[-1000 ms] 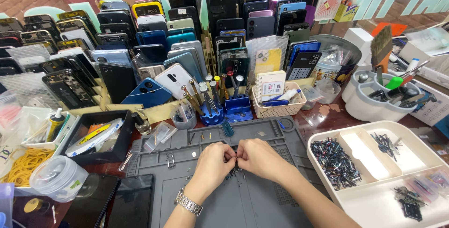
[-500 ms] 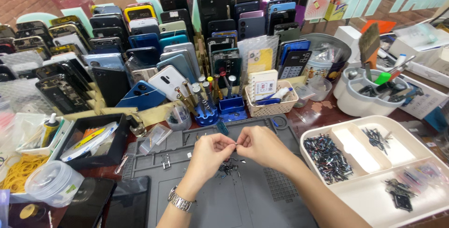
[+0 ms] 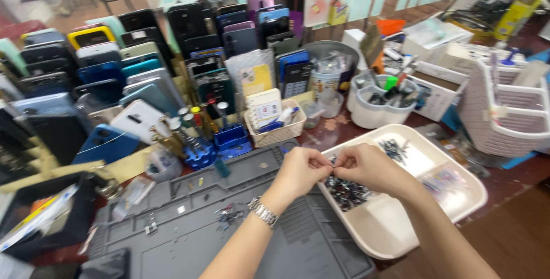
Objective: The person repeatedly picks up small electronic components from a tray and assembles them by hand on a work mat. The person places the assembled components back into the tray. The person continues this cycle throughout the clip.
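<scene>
Work mat (image 3: 189, 227): dark grey, moulded grid. Sorting tray (image 3: 401, 233): cream-white; heap of small parts (image 3: 346, 190) in it black with silvery glints. Wristwatch band (image 3: 262, 211): silver metal. Screwdriver stand (image 3: 215, 144): bright blue. Small basket (image 3: 275, 130): pale woven tan. Slatted caddy (image 3: 504, 113): white with pinkish cast. Phone backs (image 3: 114, 84): black, navy, teal, white, one yellow-edged, a purple one at rear. Tabletop (image 3: 515, 181): reddish brown
</scene>
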